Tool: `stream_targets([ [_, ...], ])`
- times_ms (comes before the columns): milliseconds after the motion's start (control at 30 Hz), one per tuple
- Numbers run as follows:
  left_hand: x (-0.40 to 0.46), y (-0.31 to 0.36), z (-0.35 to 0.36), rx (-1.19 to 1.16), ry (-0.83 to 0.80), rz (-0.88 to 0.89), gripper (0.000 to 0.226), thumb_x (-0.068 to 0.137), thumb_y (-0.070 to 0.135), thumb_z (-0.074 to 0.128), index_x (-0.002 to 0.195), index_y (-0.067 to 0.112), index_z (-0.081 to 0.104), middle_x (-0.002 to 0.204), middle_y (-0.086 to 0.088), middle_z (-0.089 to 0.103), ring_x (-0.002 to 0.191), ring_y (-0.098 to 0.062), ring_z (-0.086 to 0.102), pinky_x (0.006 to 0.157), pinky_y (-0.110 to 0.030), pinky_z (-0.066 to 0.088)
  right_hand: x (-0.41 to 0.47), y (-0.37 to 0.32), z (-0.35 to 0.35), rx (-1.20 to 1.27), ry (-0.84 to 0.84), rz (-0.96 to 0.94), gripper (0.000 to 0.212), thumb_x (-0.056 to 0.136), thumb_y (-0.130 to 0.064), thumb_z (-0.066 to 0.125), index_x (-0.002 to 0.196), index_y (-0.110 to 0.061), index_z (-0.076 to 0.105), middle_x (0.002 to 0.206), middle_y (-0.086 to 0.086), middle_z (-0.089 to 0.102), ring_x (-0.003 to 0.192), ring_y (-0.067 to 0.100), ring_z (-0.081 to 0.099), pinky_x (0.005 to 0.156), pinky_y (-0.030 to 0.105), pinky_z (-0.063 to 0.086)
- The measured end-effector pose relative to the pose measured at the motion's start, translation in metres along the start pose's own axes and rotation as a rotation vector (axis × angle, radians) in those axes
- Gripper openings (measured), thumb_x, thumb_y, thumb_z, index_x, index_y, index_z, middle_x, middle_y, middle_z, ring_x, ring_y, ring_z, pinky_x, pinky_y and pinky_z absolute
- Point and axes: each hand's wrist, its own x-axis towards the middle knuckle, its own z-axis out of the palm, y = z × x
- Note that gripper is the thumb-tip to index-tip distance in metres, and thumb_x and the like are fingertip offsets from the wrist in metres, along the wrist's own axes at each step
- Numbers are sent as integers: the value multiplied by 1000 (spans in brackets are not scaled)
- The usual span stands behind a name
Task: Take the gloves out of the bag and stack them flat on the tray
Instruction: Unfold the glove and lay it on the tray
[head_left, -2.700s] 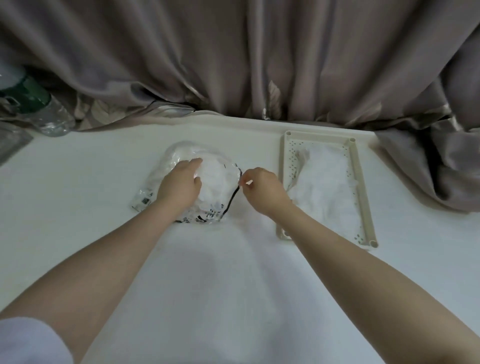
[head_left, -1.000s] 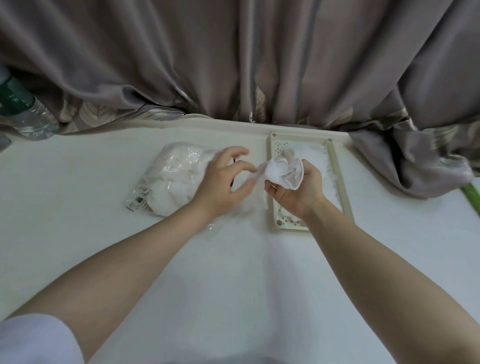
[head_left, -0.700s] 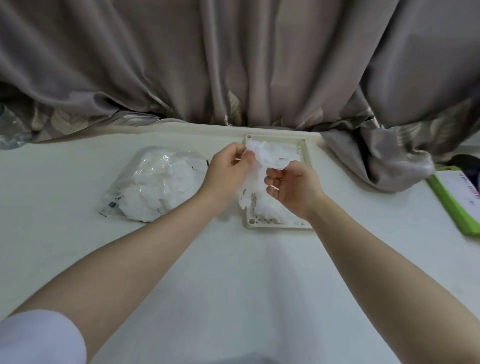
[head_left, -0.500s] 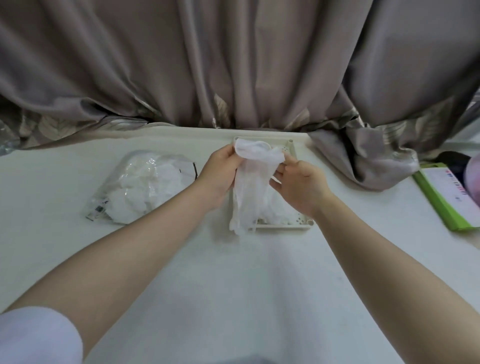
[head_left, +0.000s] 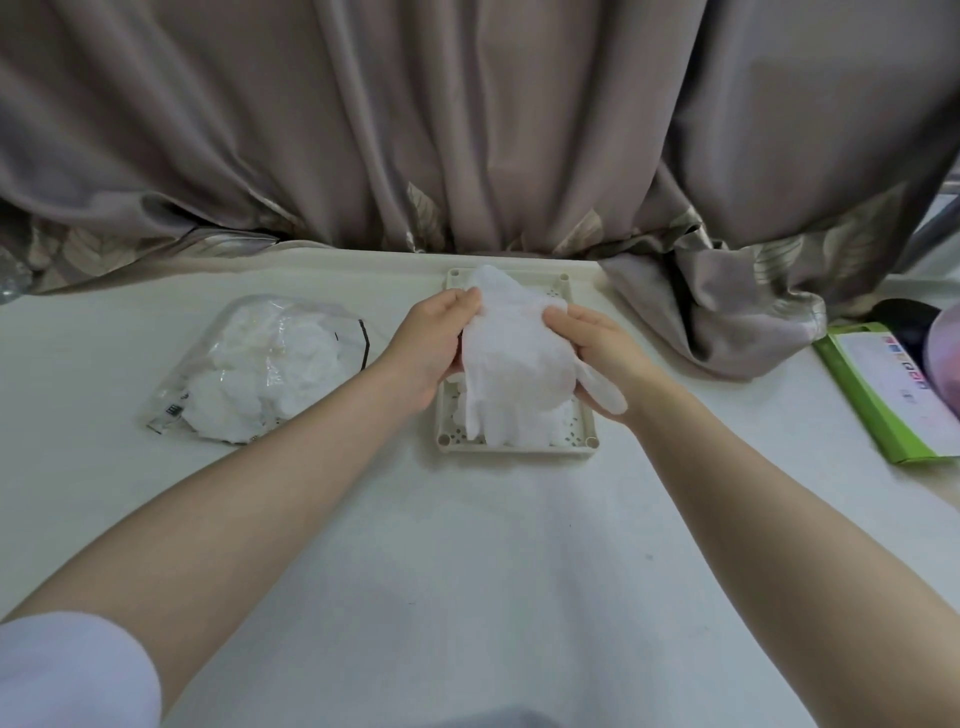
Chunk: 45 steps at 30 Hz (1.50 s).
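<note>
A thin white glove (head_left: 511, 364) is spread out over the cream perforated tray (head_left: 514, 446), its fingers pointing toward me. My left hand (head_left: 431, 345) pinches the glove's left edge near the cuff. My right hand (head_left: 597, 348) holds its right edge, with the glove's thumb part draped under my palm. More white gloves lie in the tray beneath it, mostly hidden. The clear plastic bag (head_left: 260, 371) with several crumpled white gloves inside lies on the white table to the left of the tray.
A grey-brown curtain (head_left: 467, 130) hangs along the table's far edge, and its folds pile on the table right of the tray. A green-edged box (head_left: 893, 389) lies at the far right. A clear bottle (head_left: 10, 278) shows at the far left.
My right hand pulled a crumpled glove out of the bag and carried it right over the tray. Both hands then unfolded it and spread it flat, lower over the tray.
</note>
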Motion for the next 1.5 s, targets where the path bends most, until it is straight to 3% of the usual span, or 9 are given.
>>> stream_targets([
  [167,-6,2,13,20,-27,85,30,99,21,46,70,13,46,48,4,51,44,-10,49,48,-19,40,15,10,1,-608,426,-178,12,88,-13,60,95,-20,54,80,-5,52,66,9,49,59,22,38],
  [400,-6,21,29,131,-146,91,33,98,23,38,93,9,67,67,-10,69,55,-23,65,45,-19,40,15,3,9,-124,-182,-161,31,88,-30,55,106,-5,56,81,3,62,76,17,60,69,28,48],
  [533,10,16,22,403,-80,220,23,91,10,48,87,14,70,49,0,53,44,-12,47,46,-20,37,19,7,-2,-132,-88,-74,15,93,-7,51,102,-3,61,83,10,67,77,23,65,72,33,52],
  [633,26,0,10,492,121,302,22,89,9,51,102,22,63,65,8,50,58,-8,45,62,-23,39,23,10,-14,-20,14,63,22,95,-9,48,111,-3,61,94,10,69,86,23,66,79,34,53],
  [767,45,-22,3,348,16,-79,39,90,41,58,121,19,52,106,4,58,96,-13,57,88,-30,46,30,11,-26,147,48,210,22,93,-11,46,103,-3,63,89,12,69,85,26,63,83,37,50],
  [900,60,-36,4,84,-217,-386,66,82,68,46,110,11,62,105,-3,70,100,-20,66,92,-35,50,46,21,-33,158,48,264,36,99,-17,43,131,-4,51,122,20,61,108,33,61,89,43,51],
  [1167,92,-55,6,-33,-115,-316,12,96,23,52,94,13,59,87,-4,66,76,-17,65,74,-31,53,91,51,-43,-116,190,282,36,104,-30,33,122,-9,55,115,9,65,109,25,61,96,38,49],
  [1333,106,-64,-3,29,-51,-289,10,96,25,53,92,17,49,85,-1,57,71,-15,57,64,-29,47,109,65,-54,-284,227,321,37,90,-36,37,120,-24,56,113,7,68,110,31,62,98,55,46],
  [1500,110,-75,-7,82,-175,-167,16,92,7,56,92,21,51,85,2,59,69,-8,59,58,-18,48,119,67,-55,-255,176,232,58,77,-35,64,131,-17,50,122,6,64,110,27,62,96,49,49],
])
